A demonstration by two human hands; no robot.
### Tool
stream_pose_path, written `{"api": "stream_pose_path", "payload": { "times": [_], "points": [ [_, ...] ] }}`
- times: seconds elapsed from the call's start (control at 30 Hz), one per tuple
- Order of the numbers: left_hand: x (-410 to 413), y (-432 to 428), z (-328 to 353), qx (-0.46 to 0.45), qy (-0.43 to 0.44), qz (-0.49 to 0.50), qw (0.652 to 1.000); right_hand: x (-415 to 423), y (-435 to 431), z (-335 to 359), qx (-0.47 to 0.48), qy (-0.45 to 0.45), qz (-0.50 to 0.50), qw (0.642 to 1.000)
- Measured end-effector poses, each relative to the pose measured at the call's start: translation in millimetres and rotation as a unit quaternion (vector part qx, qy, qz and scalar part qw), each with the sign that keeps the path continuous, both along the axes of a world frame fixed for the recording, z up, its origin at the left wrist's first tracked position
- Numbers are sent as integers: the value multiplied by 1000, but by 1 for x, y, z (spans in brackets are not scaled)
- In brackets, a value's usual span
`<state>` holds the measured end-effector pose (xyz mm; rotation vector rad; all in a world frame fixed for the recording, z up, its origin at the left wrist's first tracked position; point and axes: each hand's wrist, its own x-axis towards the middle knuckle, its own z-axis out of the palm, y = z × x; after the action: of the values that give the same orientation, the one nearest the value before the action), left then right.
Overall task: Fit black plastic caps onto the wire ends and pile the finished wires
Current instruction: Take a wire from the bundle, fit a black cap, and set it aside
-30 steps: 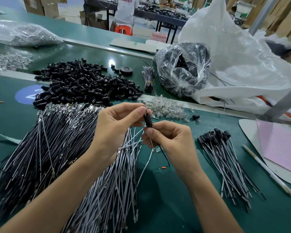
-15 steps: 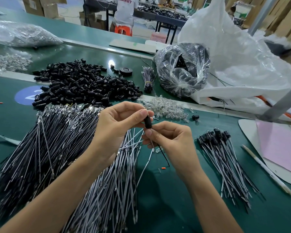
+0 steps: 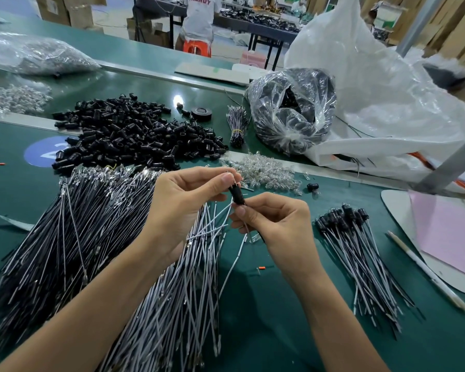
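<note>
Left hand (image 3: 183, 208) and right hand (image 3: 274, 224) fingers both pinch one black cap (image 3: 236, 196) at centre, above the counter (image 3: 279, 304). Capped wires pile (image 3: 360, 251) at 3 o'clock; loose caps heap (image 3: 134, 135) at 11; uncapped wires (image 3: 78, 237) at 8.

A black tape roll (image 3: 201, 113) is noted on the green tabletop (image 3: 279, 318). A white pen (image 3: 428, 271) is laid beside a pink sheet (image 3: 446, 232). A white sack (image 3: 373, 89) is slumped behind.

The green surface (image 3: 258, 331) bore a heap of black plastic caps (image 3: 129, 135), bare grey-black wires (image 3: 65, 251), capped wires (image 3: 360, 259) and seemingly clear small bulbs (image 3: 263, 170).
</note>
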<state>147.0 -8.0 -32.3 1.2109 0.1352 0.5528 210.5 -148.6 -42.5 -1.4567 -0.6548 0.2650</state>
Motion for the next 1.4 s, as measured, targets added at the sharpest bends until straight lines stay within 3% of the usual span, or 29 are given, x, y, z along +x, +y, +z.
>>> {"api": "stream_pose_path", "payload": {
  "times": [0.47, 0.73, 1.27, 1.4],
  "points": [
    [1, 2, -2, -22, 13, -22, 999, 1, 0, -3, -19, -31, -25, 999],
    [0, -1, -1, -9, -16, -18, 1000, -2, 3, -3, 6, -4, -14, 1000],
    [-3, -2, -5, 14, -86, -45, 995, -8, 8, -7, 67, -32, 12, 997],
    [-3, -6, -6, 76, -91, -55, 991, -5, 6, -8, 74, -41, -2, 996]
  ]
}}
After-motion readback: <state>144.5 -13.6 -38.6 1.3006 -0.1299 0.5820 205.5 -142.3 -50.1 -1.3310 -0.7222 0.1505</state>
